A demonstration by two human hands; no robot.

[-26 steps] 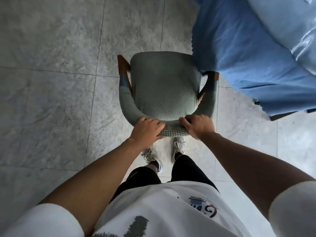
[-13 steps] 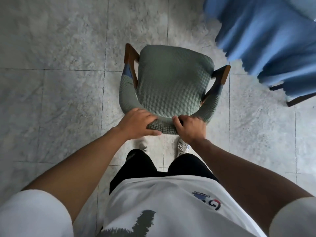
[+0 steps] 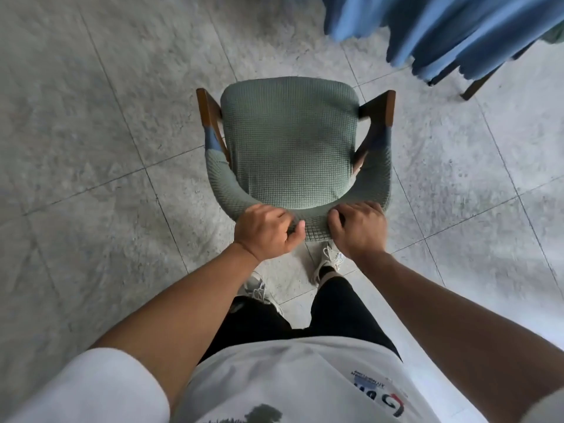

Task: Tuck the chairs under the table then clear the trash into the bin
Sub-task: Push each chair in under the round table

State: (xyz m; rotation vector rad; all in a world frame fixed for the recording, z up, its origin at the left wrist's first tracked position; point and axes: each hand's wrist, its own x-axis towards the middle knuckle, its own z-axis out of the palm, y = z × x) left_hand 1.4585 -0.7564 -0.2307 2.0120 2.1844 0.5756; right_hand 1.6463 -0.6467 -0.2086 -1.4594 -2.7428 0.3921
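- Green waffle-knit fabric is covering the armchair (image 3: 290, 145), which is standing on the grey tiled floor (image 3: 91, 148) directly in front of the person, its wooden arm ends pointing away.
- Left hand (image 3: 265, 230) is gripping the curved backrest, fingers (image 3: 282, 213) curling over the top and thumb pressing the near side.
- Right hand (image 3: 360, 228) is gripping the same backrest just beside it, fingers curling over the rim.
- Blue tablecloth (image 3: 442, 29) is hanging at the upper right, well apart from the seat, with dark wooden legs (image 3: 474, 85) showing beneath it.
- White sneakers (image 3: 328, 261) are standing just behind the backrest.
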